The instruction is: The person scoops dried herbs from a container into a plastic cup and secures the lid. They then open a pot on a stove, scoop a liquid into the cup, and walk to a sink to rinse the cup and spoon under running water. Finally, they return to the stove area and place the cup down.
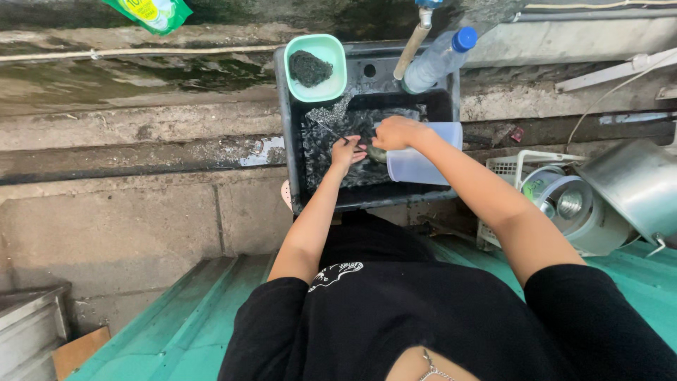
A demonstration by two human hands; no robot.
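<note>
Head view: both hands work inside a black plastic tub (293,127) on a concrete ledge (141,127). The left hand (347,151) lies with fingers spread on the wet tub floor, touching a small dark object (376,154); what it is I cannot tell. The right hand (395,132) is curled shut around that object, beside a translucent jug (416,166). Judging by the wet tub, washing seems under way, not finished. A mint bowl (317,67) of dark scrubber sits on the tub's corner; a clear bottle (437,60) leans near the tap. Metal pots (635,183) wait right, on a green floor (204,317)
</note>
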